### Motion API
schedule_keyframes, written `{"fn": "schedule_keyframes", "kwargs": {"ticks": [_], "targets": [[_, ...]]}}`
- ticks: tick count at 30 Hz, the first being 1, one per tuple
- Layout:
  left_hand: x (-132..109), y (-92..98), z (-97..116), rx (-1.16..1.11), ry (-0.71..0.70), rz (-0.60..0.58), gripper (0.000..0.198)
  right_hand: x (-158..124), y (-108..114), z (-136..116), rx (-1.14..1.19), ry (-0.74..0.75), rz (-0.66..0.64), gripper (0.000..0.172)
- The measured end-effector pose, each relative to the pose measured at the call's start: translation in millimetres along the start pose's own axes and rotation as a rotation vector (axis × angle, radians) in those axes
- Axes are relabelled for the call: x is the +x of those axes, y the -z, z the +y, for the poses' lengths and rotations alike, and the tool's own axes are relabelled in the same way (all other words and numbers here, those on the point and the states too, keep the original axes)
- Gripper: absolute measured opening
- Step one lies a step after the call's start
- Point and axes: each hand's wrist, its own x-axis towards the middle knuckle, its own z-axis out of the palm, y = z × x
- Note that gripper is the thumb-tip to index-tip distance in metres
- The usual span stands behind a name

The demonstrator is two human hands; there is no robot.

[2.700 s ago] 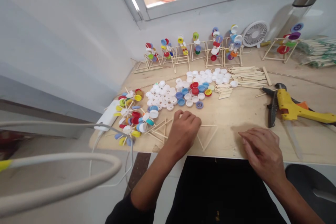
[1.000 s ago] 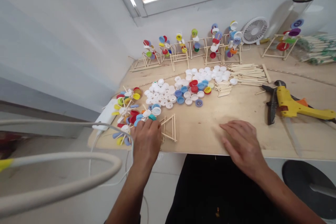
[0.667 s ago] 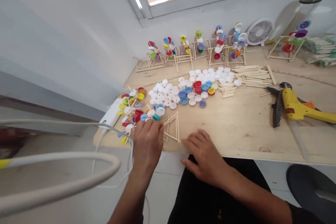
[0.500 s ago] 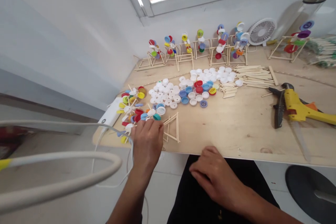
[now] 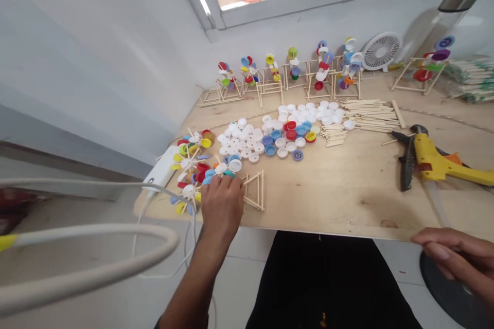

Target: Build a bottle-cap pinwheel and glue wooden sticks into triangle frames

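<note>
My left hand (image 5: 223, 204) is at the table's front left, fingers curled over the left end of a small frame of wooden sticks (image 5: 263, 190). Its fingertips are hidden beneath the hand. Just beyond and to the left lie stick wheels with coloured bottle caps (image 5: 189, 163). My right hand (image 5: 461, 257) is off the table's front edge at the far right, fingers loosely stretched, with nothing visible in it. Nearest to it lies a yellow and black glue gun (image 5: 432, 157) with a clear glue stick (image 5: 435, 200) sticking out.
White caps (image 5: 241, 139) and blue and red caps (image 5: 291, 134) cover the middle. Wooden sticks (image 5: 370, 113) lie behind. Finished cap wheels on stands (image 5: 324, 69) line the wall beside a small fan (image 5: 382, 51). A white cable (image 5: 116, 226) loops across the left foreground.
My right hand has moved from above my lap far to the right, below the glue gun. My left hand and the stick frame have shifted slightly right.
</note>
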Motion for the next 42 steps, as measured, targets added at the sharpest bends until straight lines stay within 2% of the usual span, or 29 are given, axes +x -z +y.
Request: {"fn": "schedule_keyframes", "kwargs": {"ticks": [5,8,13,16,19,26,30,33,36,42], "targets": [[-1.1,-1.5,-2.8,0.014,-0.001,-0.031,0.017,10.7,-18.3,-22.8,0.035,0.157,-0.057,0.016],[-3.1,-1.9,-5.2,0.002,-0.008,-0.021,0.016,13.9,-20.2,-28.3,0.064,0.172,-0.076,0.017],[-13.7,6.8,3.0,-0.129,0.024,0.143,0.015,14.1,-20.6,-25.3,0.081,0.106,-0.165,0.015],[-27.7,11.9,16.3,-0.349,-0.008,0.234,0.014,14.4,-22.4,-19.0,0.053,0.105,-0.161,0.016],[-41.4,11.1,25.9,-0.437,0.021,0.29,0.014,16.6,-24.9,-15.7,0.032,0.124,-0.17,0.017],[-55.3,7.3,23.6,-0.477,0.071,0.297,0.015,19.6,-32.7,-23.4,0.027,0.182,-0.218,0.014],[-58.7,5.1,26.6,-0.511,0.042,0.219,0.012,17.6,-41.6,-20.7,-0.005,0.248,-0.214,0.019],[-59.6,1.8,29.5,-0.518,0.042,0.178,0.013,19.3,-51.6,-26.0,-0.023,0.289,-0.218,0.022],[-60.2,0.8,30.4,-0.527,0.057,0.168,0.013,26.4,-67.8,-42.0,-0.039,0.359,-0.204,0.02],[-66.7,3.1,27.4,-0.513,0.106,0.133,0.011,51.4,-119.7,-82.4,-0.138,0.586,-0.243,0.023]]}}
